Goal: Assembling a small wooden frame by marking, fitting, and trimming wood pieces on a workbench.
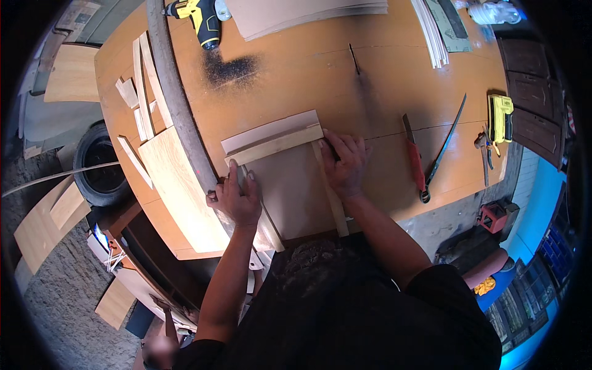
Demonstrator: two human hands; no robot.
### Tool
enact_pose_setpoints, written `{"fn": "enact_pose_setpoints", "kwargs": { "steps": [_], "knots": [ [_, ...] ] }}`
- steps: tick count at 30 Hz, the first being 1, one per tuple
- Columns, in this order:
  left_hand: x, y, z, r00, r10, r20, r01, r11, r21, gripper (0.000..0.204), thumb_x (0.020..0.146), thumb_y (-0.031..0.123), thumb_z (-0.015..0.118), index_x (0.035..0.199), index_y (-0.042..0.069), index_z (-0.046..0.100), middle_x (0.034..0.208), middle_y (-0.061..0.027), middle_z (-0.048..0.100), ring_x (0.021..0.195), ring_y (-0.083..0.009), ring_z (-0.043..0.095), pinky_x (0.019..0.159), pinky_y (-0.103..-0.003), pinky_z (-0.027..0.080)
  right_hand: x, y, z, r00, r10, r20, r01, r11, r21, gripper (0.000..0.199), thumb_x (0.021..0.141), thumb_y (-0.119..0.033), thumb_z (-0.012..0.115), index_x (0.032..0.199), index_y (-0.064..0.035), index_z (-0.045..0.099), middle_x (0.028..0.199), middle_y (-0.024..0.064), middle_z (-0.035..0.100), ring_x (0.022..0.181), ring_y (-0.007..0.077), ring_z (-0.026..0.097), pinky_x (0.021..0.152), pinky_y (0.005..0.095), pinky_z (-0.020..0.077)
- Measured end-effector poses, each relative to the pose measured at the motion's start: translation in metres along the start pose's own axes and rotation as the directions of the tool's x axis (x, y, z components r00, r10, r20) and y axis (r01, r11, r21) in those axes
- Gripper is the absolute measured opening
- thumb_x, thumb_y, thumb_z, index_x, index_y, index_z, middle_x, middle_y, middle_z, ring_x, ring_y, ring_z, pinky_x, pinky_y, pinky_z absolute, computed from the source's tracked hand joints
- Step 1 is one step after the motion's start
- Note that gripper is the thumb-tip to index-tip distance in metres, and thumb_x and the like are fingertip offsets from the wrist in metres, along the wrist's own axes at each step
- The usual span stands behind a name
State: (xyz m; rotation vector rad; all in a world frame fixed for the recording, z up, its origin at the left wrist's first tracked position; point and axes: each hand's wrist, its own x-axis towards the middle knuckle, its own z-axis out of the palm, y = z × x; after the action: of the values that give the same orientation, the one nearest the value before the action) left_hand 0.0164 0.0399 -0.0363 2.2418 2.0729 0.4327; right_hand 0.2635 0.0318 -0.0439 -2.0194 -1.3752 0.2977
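While both hands press down, the scene reads so:
Panel: a brown board [295, 188] lies flat at the near edge of the table [394, 98], right before the person.
Frame: pale wood strips border the panel, a top strip [275, 145] across its far end, a left strip [265, 219] and a right strip [331, 191] along its sides.
Left hand: the left hand [237, 197] lies flat on the left strip, fingers together and pointing away, thumb out to the left; it pinches nothing.
Right hand: the right hand [345, 163] rests on the top right corner where the top and right strips meet, fingers slightly spread and bent; it grips nothing.
Left of panel: a curved dark rail [176, 98], with a pale board [182, 191] beside it.
Right: a red-handled saw [414, 159] and a thin blade [445, 143], well apart from the hands.
Far edge: a yellow drill [200, 15].
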Motion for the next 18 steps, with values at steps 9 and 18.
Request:
{"fn": "enact_pose_setpoints", "kwargs": {
  "steps": [9, 18],
  "knots": [
    [0.0001, -0.0016, 0.0001, 1.0, 0.011, -0.011, -0.011, 1.0, 0.01, 0.049, 0.088, 0.041, 0.068, 0.131, 0.016, 0.066, 0.08, 0.0018, 0.061, 0.081, -0.0174, 0.053, 0.089, -0.044, 0.029, 0.0002, 0.0005, 0.002, 1.0, -0.004, -0.017, 0.004, 1.0, -0.011, 0.023, 0.086, -0.03, 0.074, 0.107, -0.0189, 0.075, 0.091, -0.0035, 0.068, 0.088, 0.0188, 0.058, 0.078, 0.0392, 0.0358],
    [0.0048, -0.0005, -0.0018, 0.995, 0.077, -0.057, -0.076, 0.997, 0.027, 0.048, 0.088, 0.031, 0.069, 0.132, 0.013, 0.065, 0.073, 0.0049, 0.06, 0.07, -0.0157, 0.047, 0.085, -0.039, 0.028, 0.002, -0.0038, -0.0013, 1.0, 0.006, 0.002, -0.006, 1.0, -0.011, 0.021, 0.087, -0.023, 0.074, 0.107, -0.0165, 0.075, 0.092, -0.003, 0.069, 0.088, 0.0181, 0.059, 0.081, 0.0355, 0.0357]
  ]
}}
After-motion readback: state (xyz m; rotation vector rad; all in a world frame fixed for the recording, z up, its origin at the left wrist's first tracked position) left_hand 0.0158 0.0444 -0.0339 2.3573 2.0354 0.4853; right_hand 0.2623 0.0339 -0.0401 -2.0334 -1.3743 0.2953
